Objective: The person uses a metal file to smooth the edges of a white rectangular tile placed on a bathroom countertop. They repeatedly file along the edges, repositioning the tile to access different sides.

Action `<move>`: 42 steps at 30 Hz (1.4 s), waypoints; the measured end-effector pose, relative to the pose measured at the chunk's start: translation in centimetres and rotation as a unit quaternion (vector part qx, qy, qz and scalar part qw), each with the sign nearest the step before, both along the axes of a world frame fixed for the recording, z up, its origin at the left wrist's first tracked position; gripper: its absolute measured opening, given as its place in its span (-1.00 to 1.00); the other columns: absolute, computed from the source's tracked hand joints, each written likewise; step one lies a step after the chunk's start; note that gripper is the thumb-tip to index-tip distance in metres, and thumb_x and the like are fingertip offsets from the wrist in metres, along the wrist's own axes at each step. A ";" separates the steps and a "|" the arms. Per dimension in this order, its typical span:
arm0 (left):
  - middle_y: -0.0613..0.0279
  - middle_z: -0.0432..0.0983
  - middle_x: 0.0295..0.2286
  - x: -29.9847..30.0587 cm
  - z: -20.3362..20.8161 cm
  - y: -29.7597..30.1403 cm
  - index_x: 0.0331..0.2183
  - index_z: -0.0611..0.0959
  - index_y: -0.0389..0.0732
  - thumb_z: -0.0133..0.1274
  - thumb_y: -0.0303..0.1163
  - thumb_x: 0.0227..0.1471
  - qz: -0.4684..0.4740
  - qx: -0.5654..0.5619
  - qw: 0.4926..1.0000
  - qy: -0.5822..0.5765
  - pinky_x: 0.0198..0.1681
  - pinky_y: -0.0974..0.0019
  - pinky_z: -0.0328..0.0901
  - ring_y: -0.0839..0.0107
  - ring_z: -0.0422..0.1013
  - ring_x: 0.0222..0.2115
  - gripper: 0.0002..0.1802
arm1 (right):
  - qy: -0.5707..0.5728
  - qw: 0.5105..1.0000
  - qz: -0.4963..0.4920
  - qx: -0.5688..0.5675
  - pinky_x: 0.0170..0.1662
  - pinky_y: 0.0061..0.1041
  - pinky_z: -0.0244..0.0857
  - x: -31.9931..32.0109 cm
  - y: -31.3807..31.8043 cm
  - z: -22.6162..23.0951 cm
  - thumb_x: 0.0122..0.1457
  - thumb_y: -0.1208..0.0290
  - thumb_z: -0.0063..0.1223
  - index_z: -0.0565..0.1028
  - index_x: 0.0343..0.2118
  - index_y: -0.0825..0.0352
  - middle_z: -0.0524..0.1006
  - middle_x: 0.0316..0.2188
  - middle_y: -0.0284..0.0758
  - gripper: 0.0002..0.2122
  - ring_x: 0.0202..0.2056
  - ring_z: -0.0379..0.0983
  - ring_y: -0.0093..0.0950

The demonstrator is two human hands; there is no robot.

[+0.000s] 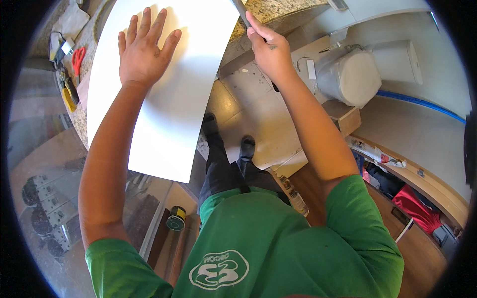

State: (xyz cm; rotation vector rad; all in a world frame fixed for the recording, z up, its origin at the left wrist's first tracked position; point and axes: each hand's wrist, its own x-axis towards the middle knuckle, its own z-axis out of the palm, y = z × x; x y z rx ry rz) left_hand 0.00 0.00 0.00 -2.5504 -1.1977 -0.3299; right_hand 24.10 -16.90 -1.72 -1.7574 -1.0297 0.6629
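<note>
A large glossy white panel (pixel 166 134) lies over the granite counter (pixel 276 9) and reaches toward my body past its edge. My left hand (pixel 142 52) rests flat on the panel's far part, fingers spread, holding nothing. At the panel's far right edge, my right hand (pixel 270 47) is wrapped round a narrow dark grey tool (pixel 241 12) that runs along this edge. Its far end leaves the picture, so its exact kind is not visible.
Red-handled scissors (pixel 78 60), a yellow-and-black hand tool (pixel 68 89) and a white plug adapter (pixel 67 46) lie left of the panel. A toilet (pixel 350 77) stands right, near a small box (pixel 343 116). A dark can (pixel 176 218) sits lower left.
</note>
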 end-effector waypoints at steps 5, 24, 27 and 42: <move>0.24 0.07 0.40 -0.1 -0.1 0.1 0.38 0.26 0.33 -0.38 0.44 0.26 -0.013 0.016 1.000 -0.013 0.48 -0.09 -0.33 0.14 -0.12 0.44 -0.20 | 0.158 0.987 -0.024 -0.018 -0.42 -0.59 0.32 -1.2 -5.6 1.8 0.39 0.29 0.08 0.37 0.34 0.22 0.58 -0.41 -0.39 -0.52 -0.52 0.40 -0.67; 0.06 -0.03 0.42 1.9 5.7 -2.7 0.37 0.29 -0.04 -0.22 0.06 0.36 0.037 -0.168 0.985 -0.025 0.49 -0.04 -0.34 0.06 -0.20 0.45 -0.32 | -0.052 0.996 0.003 -0.067 0.01 -0.32 0.44 -1.2 -8.1 0.6 0.36 0.32 0.04 0.52 0.15 0.31 0.62 -0.05 0.03 -0.65 -0.05 0.62 -0.15; 0.06 -0.03 0.42 1.7 5.6 -2.4 0.37 0.28 -0.04 -0.23 0.05 0.36 0.041 -0.171 0.984 -0.022 0.49 -0.03 -0.34 0.07 -0.20 0.45 -0.32 | -0.017 0.993 0.052 -0.102 -0.05 -0.35 0.46 -5.4 -13.7 0.6 0.32 0.43 0.07 0.52 0.16 0.31 0.63 -0.10 0.03 -0.65 -0.11 0.64 -0.21; 0.02 -0.02 0.41 1.8 6.1 -2.9 0.37 0.28 -0.08 -0.25 0.01 0.38 0.027 -0.173 0.984 -0.034 0.49 -0.03 -0.34 0.06 -0.19 0.45 -0.33 | -0.022 0.993 0.005 -0.118 -0.06 -0.35 0.44 -4.5 -7.3 2.8 0.40 0.31 -0.03 0.51 0.15 0.39 0.62 -0.20 0.09 -0.64 -0.15 0.64 -0.16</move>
